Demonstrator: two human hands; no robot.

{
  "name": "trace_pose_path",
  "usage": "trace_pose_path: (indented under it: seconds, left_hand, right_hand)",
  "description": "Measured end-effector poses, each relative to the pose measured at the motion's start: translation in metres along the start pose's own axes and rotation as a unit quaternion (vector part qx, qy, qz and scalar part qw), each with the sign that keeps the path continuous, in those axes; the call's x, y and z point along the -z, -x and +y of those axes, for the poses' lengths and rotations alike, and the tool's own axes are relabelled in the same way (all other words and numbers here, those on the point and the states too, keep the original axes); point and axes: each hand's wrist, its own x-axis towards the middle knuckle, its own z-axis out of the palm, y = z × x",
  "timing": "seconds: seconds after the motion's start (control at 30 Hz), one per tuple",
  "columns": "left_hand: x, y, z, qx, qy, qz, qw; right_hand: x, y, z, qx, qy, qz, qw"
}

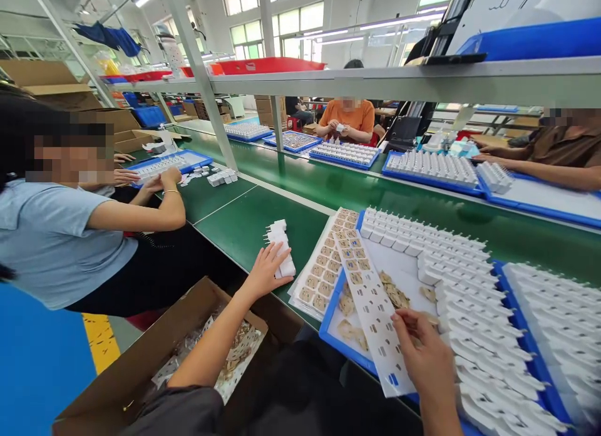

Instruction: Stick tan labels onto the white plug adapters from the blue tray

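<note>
My left hand [268, 268] rests with fingers spread on a short row of white plastic parts [284, 267] on the green bench. Between the thumb and fingers of my right hand [422, 342] is the edge of a long white sticker sheet [370, 298], tan stickers left at its far end and cut-outs along the rest. That sheet lies slantwise over a blue-rimmed tray [329, 312] holding tan scraps [393, 290] and rows of white parts [474, 311]. Left of the tray is a stack of sticker sheets [322, 270].
An open cardboard box [126, 354] with waste sheets stands below my left arm. Another filled tray [549, 323] is at the right. A person in light blue [61, 235] works at left; others sit across the bench, beyond the overhead shelf [375, 82].
</note>
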Motion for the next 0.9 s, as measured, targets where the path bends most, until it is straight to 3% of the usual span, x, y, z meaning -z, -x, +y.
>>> trace_pose_path:
  seconds: [0.3, 0.63, 0.9]
  left_hand:
    - [-0.008, -0.07, -0.019, 0.091, -0.041, -0.012, 0.995]
    - [0.0, -0.152, -0.099, 0.205, -0.045, 0.004, 0.978]
    - [0.003, -0.17, -0.146, 0.302, -0.042, 0.077, 0.949]
  right_hand:
    - [-0.003, -0.002, 0.004, 0.009, -0.012, -0.007, 1.0]
    - [-0.005, -0.004, 0.01, 0.004, 0.001, -0.016, 1.0]
    - [-0.008, -0.007, 0.005, 0.031, 0.018, -0.013, 0.999]
